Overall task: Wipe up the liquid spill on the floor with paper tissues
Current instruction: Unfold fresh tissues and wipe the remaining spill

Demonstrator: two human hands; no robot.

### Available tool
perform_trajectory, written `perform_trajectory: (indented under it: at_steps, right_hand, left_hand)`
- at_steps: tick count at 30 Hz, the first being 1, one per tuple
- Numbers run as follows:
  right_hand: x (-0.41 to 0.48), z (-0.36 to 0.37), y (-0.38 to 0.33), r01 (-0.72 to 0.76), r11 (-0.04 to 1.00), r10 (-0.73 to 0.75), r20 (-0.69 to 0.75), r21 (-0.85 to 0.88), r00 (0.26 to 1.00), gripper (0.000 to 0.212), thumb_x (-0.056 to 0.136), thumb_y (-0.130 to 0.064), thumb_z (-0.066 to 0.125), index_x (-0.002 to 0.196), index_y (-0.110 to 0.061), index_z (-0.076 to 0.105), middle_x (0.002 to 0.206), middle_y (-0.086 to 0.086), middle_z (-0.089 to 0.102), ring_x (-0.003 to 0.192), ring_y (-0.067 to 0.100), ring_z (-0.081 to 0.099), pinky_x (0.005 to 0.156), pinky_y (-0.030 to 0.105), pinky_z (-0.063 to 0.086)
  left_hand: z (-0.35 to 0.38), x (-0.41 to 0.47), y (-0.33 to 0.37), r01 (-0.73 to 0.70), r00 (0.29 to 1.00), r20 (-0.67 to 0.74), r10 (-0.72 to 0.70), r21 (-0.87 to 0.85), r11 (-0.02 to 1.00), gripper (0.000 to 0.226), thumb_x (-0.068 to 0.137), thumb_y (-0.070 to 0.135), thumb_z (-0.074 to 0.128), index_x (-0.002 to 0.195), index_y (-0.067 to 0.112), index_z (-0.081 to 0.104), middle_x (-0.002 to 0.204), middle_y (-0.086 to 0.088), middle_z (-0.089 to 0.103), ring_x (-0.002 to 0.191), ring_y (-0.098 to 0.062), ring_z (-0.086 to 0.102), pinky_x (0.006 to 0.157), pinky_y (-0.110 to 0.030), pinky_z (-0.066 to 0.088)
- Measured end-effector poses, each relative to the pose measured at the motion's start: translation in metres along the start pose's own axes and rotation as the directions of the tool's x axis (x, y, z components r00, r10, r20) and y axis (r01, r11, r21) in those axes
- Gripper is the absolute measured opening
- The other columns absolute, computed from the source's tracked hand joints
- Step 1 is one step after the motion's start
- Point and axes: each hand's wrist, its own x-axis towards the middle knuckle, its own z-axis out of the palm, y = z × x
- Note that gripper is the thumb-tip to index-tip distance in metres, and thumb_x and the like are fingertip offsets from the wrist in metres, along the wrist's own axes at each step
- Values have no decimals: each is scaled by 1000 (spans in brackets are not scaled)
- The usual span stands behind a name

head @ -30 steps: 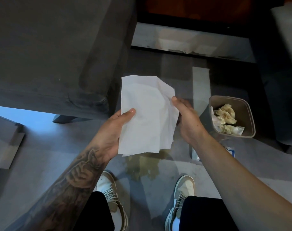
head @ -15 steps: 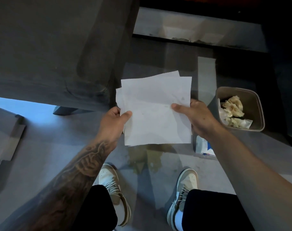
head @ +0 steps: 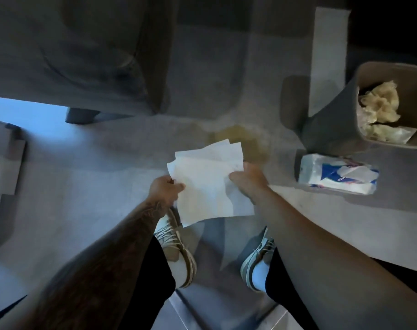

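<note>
Just short of the spill (head: 240,136), paper tissues (head: 207,184) are held above the floor (head: 83,186).
Left grip (head: 165,190) pinches the sheets' left edge, right grip (head: 249,181) clutches their right side; a tissue pack (head: 338,173) and a bin (head: 328,125) of crumpled wads (head: 378,101) sit right of the spill.

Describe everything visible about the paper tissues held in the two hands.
The paper tissues are thin white sheets, at least two, overlapping and slightly fanned so separate corners show at the top. They look clean, dry and lightly creased. The left hand pinches their left edge and the right hand grips their right edge, holding them spread and off the floor. In view they overlap the near edge of the yellowish spill.
</note>
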Motion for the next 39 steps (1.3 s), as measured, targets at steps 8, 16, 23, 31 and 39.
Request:
perform_trajectory:
  at_steps: [8,16,23,31,39]
  right_hand:
    - [46,45,45,9,978,-13,-19,-206,1000,26,90,-19,57,115,-11,59,117,9,63,106,32,61,93,43,52]
    - [65,73,54,195,804,-355,-190,-561,915,78,81,-32,67,149,-17,33,153,11,37,135,35,39,106,46,40]
    - [61,126,55,558,392,-489,348,-732,800,61,94,-27,53,150,-23,31,165,11,9,151,37,8,118,53,22]
    - [78,135,77,540,59,-365,486,-839,794,85,92,-23,63,157,-25,9,166,15,-8,150,46,-4,113,62,23]
    - [87,103,86,589,-52,-334,570,-807,751,83,94,-40,61,158,-28,9,167,13,-6,151,42,-3,116,62,19]
  left_hand:
    - [47,43,-55,264,964,66,-258,-117,957,13,93,10,64,104,3,62,79,-9,65,69,-22,63,68,-43,60]
    - [52,60,-60,1,977,-205,56,272,962,78,79,23,72,145,11,31,141,-13,42,126,-35,45,106,-47,40]
    - [39,96,-58,-219,971,128,201,809,546,86,82,37,72,151,26,23,164,-7,9,147,-36,14,110,-48,37]
    - [39,105,-58,-234,964,108,244,782,578,88,80,35,74,150,28,22,161,-8,17,144,-36,24,105,-51,44]
    - [41,108,-52,-156,987,143,67,819,553,110,78,13,72,156,31,-4,166,-10,-8,149,-43,1,108,-57,41]
